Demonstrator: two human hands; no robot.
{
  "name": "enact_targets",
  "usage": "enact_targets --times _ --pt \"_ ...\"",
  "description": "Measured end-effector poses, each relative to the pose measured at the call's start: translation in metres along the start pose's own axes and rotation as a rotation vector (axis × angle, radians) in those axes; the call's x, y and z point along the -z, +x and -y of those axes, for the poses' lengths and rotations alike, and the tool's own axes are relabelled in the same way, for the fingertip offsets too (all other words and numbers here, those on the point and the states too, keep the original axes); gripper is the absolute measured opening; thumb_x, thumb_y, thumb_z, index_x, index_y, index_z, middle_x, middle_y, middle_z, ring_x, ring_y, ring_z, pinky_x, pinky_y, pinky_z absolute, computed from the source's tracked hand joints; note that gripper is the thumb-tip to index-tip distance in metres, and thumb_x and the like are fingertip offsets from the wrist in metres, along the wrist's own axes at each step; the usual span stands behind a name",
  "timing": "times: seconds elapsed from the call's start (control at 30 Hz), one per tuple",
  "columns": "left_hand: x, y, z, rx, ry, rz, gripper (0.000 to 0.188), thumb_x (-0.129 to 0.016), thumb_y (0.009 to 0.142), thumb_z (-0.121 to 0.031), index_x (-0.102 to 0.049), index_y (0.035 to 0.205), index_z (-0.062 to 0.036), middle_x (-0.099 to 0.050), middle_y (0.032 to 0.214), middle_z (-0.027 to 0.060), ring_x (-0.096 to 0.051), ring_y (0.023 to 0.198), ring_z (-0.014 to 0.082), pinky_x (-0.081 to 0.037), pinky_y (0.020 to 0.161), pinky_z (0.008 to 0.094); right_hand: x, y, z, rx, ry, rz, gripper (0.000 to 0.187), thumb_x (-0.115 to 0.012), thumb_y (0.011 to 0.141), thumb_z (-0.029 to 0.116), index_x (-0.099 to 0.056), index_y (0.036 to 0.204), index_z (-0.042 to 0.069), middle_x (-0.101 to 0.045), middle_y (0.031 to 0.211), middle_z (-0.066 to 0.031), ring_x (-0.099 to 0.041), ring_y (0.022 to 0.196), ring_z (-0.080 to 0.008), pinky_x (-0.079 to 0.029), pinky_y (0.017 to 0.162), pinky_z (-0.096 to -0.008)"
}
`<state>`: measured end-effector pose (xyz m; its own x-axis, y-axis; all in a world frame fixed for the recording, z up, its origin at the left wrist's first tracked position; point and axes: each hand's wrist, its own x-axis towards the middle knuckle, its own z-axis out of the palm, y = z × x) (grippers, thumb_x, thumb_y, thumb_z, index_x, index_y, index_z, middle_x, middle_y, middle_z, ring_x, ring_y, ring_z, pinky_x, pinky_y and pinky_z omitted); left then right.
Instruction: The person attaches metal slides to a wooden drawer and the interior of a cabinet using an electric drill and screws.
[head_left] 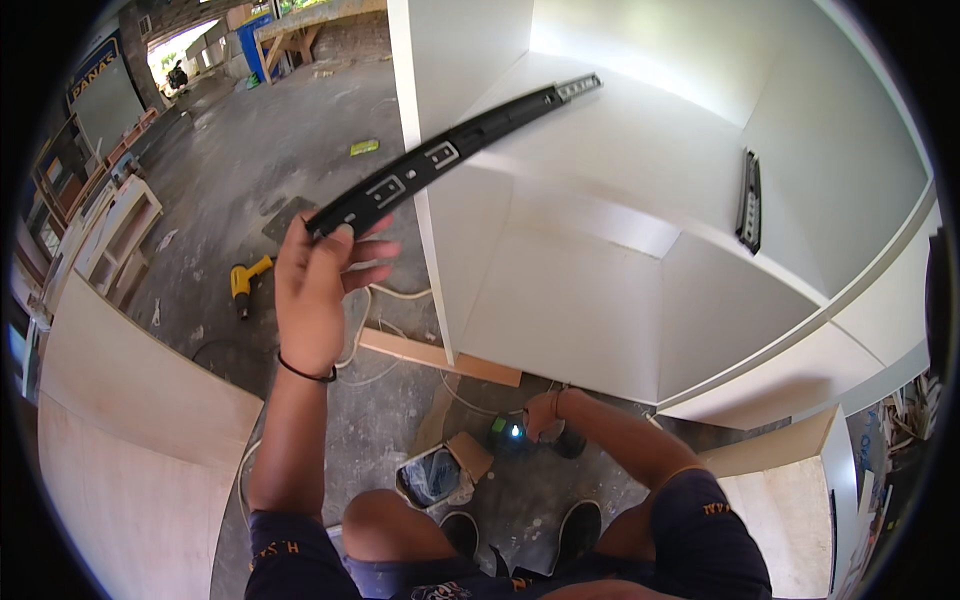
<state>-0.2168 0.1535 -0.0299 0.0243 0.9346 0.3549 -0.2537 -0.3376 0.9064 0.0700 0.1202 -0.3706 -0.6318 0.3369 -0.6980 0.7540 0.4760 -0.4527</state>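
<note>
My left hand [318, 285] is raised and closed, pinching the near end of a long black drawer slide [415, 174]. The slide slants up to the right across the front of a white cabinet [560, 280], and a lighter metal section sticks out at its far end. Low by the cabinet's base, my right hand [543, 416] is wrapped round a dark cordless drill [569, 442] with a small lit lamp; much of the tool is hidden or hard to make out. A second drawer slide [749, 202] lies on the cabinet's middle shelf, toward the right.
A wooden strip [440, 356] and pale cords lie on the floor by the cabinet. An open box [430, 476] stands before my feet. Left are a yellow heat gun [246, 285] and a plywood panel [140, 400]. Another wooden box [780, 490] stands at lower right.
</note>
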Motion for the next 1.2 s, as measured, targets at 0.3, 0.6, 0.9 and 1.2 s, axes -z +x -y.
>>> enact_targets --times 0.3,0.6,0.9,1.2 --pt "0.01 -0.047 -0.003 0.337 -0.493 0.335 0.056 -0.049 0.083 -0.003 -0.026 0.133 0.0111 -0.048 0.124 0.0304 -0.064 0.095 0.0261 -0.053 0.087 0.0388 0.026 -0.017 0.049 -0.194 0.278 -0.169 0.038 -0.07 0.067 0.042 -0.07 0.081 0.007 -0.068 0.077 -0.0104 -0.065 0.075 -0.0214 -0.05 0.069 -0.0337" --pt "0.022 -0.11 0.023 0.556 -0.528 0.362 0.066 -0.058 0.076 0.01 -0.029 0.133 -0.0071 -0.05 0.126 0.0201 -0.065 0.095 0.024 -0.051 0.089 0.0386 0.015 0.023 0.035 -0.052 0.295 -0.73 0.059 -0.063 0.073 0.05 -0.062 0.104 -0.001 -0.062 0.104 -0.0226 -0.06 0.099 -0.0351 -0.046 0.085 -0.04" --pt "0.053 -0.143 0.064 0.605 -0.408 0.411 0.057 -0.059 0.077 0.01 -0.034 0.124 -0.0107 -0.046 0.129 0.021 -0.062 0.102 0.0284 -0.047 0.093 0.0453 0.023 0.016 0.035 0.052 0.165 -0.816 0.054 -0.061 0.077 0.046 -0.059 0.107 0.0 -0.061 0.103 -0.0228 -0.058 0.1 -0.036 -0.044 0.088 -0.0411" --pt "0.08 -0.188 0.137 0.674 -0.222 0.579 0.043 -0.06 0.082 0.003 -0.04 0.119 -0.0049 -0.052 0.124 0.017 -0.056 0.11 0.0265 -0.044 0.096 0.0386 0.102 -0.124 0.184 1.085 1.595 -1.046 0.042 -0.05 0.093 0.022 -0.033 0.13 0.009 -0.059 0.107 -0.0122 -0.059 0.099 -0.0266 -0.048 0.084 -0.041"
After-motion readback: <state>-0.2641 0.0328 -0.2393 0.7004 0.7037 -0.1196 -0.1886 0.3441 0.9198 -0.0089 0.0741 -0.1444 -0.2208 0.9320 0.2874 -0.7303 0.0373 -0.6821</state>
